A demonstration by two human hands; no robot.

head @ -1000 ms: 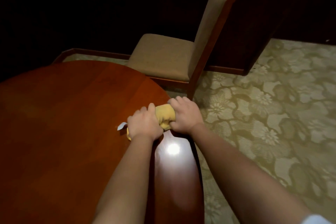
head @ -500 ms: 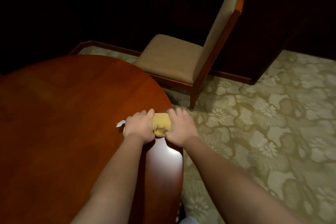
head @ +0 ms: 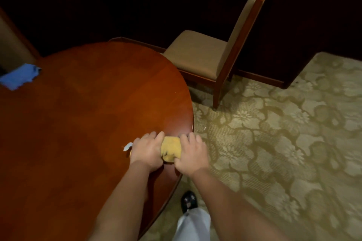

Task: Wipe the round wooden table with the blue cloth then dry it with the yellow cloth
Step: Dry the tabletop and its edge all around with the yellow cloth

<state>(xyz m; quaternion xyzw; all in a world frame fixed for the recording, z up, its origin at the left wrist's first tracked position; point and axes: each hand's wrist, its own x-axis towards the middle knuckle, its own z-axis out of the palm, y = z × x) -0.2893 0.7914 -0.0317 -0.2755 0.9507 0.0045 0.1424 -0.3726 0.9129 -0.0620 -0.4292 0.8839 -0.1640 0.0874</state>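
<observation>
Left hand [head: 147, 149] and right hand [head: 193, 153] both grasping bunched yellow cloth [head: 170, 148], pressed on desk [head: 82, 123] near its right edge. Blue cloth [head: 19, 76] lies at desk's far left edge, well apart from yellow cloth.

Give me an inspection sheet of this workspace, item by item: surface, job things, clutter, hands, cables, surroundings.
Surface: round wooden table, glossy, reddish brown; no wet patches can be made out.
Job's things: yellow cloth bunched near the table's right edge, held between both hands; blue cloth lying crumpled at the far left edge, untouched.
Clutter: small white tag showing beside the left hand, likely part of the yellow cloth.
Hands: left hand and right hand each grip an end of the yellow cloth on the table.
Cables: nothing seen.
Surroundings: upholstered chair behind the table, patterned carpet, the person's black shoe; background dark.
</observation>
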